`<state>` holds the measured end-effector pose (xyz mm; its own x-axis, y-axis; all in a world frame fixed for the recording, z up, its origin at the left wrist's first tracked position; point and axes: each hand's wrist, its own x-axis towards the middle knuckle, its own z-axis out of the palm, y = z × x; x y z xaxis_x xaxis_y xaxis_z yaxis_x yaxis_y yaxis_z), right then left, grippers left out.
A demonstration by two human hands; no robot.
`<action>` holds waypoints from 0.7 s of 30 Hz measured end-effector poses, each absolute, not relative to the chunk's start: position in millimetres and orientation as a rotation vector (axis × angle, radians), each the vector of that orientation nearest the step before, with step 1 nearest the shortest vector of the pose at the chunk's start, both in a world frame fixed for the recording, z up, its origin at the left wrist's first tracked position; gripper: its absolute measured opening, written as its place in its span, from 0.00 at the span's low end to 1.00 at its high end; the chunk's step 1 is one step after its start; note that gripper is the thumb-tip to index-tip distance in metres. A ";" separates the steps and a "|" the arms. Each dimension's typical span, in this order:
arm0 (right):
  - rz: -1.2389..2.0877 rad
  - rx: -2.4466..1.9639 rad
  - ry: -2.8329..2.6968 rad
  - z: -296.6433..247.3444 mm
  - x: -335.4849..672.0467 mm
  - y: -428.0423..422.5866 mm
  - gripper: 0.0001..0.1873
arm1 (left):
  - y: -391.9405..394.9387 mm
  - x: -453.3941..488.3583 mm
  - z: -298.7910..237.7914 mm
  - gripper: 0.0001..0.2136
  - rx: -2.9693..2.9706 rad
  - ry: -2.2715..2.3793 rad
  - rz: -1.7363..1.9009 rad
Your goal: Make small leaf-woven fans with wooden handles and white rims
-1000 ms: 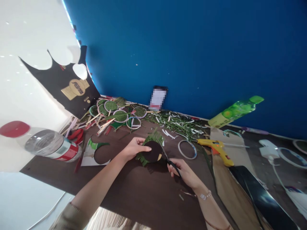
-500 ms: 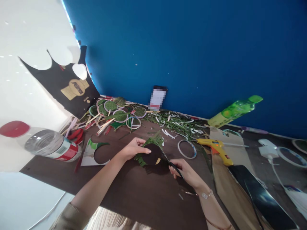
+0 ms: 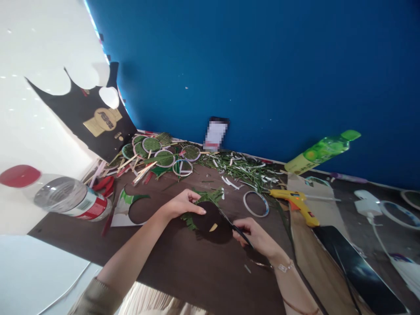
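My left hand (image 3: 186,204) pinches a dark round card disc (image 3: 210,214) by its upper left edge, thumb on top. Green leaf pieces (image 3: 189,222) stick out from behind the disc on its left and upper sides. A small tan mark shows near the disc's lower part. In my right hand (image 3: 252,236) is a pair of black-handled scissors (image 3: 241,234), its blades lying along the disc's right upper edge. Whether the blades are fully closed is hard to make out.
Leaf-covered round fans (image 3: 164,159) and leaf scraps (image 3: 243,168) lie along the wall. A tape ring (image 3: 256,204), yellow glue gun (image 3: 295,203), dark phone (image 3: 359,267) and green bottle (image 3: 323,151) are at right. A red-capped bottle (image 3: 74,199) and cut card (image 3: 126,210) lie left.
The disc has turned and tilted in my left hand, so its dark face shows more fully. My right hand and the scissors have shifted slightly right and down.
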<state>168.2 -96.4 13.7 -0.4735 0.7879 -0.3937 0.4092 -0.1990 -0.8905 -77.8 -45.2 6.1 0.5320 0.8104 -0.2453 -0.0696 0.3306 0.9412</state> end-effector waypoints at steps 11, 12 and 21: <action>1.337 -1.336 -1.501 12.0 152.5 -98.8 0.26 | -56.0 -57.1 6.8 0.14 0.494 0.460 1.043; 1.333 -1.347 -1.503 10.4 150.5 -99.0 0.25 | -58.8 -52.2 6.3 0.13 0.482 0.515 1.088; 1.391 -1.325 -1.596 11.1 146.0 -101.0 0.27 | -64.6 -43.8 4.2 0.14 0.520 0.822 1.178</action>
<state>146.0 -101.0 11.1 -0.2936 0.9444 -0.1480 0.2756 -0.0646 -0.9591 -43.8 -64.6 4.2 0.1542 0.9456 -0.2866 -0.5950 0.3205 0.7371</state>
